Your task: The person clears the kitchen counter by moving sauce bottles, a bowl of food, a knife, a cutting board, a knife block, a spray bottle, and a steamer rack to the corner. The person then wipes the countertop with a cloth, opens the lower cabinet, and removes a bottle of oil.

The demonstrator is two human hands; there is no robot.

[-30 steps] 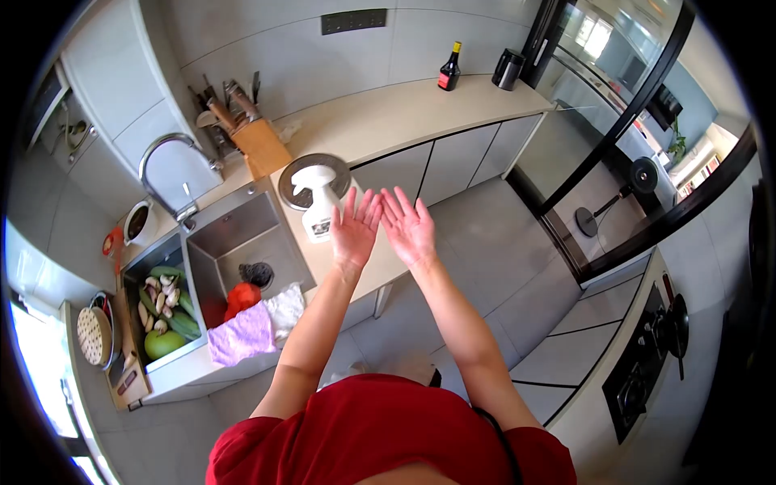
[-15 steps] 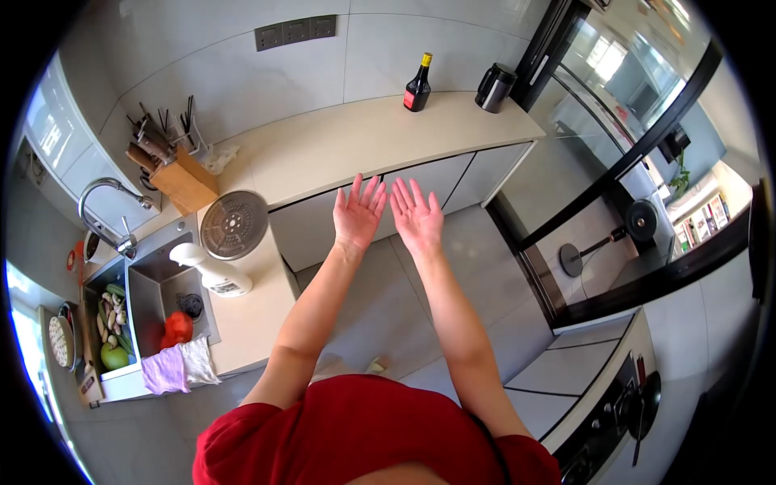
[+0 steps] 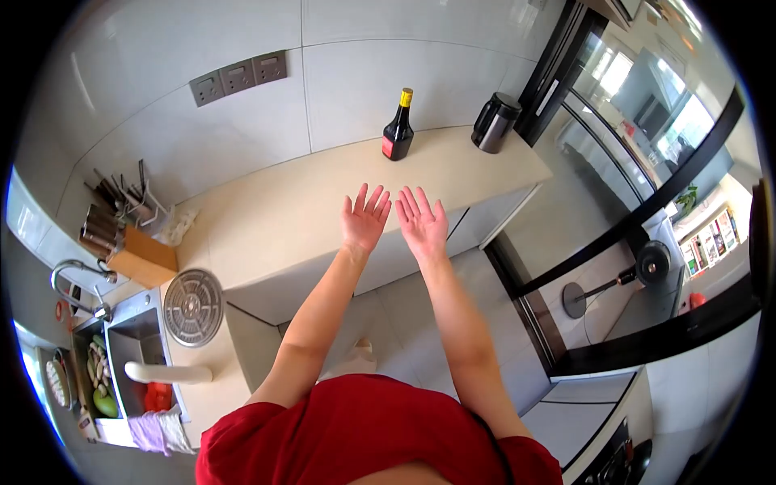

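My left hand point(image 3: 364, 220) is held out palm up with its fingers apart and nothing on it. Beside it, my right hand point(image 3: 423, 224) shows its palm too, fingers spread and empty. A small gap separates the two hands, which appear in front of the beige counter's point(image 3: 275, 214) edge. Beyond them on the counter stands a dark bottle point(image 3: 398, 133) with a yellow cap and red label. To its right is a black and silver jug point(image 3: 495, 124). Neither hand touches anything.
At the left are a knife block point(image 3: 144, 257), a round perforated metal disc point(image 3: 193, 307), a white spray bottle point(image 3: 170, 373) and a sink point(image 3: 136, 343) with vegetables. Cloths point(image 3: 161, 432) hang over its edge. A dark-framed glass door point(image 3: 558, 202) stands at the right.
The view has shifted toward the counter with the dark bottle, so the sink and spray bottle now appear farther left and lower. Both hands stay open and empty.
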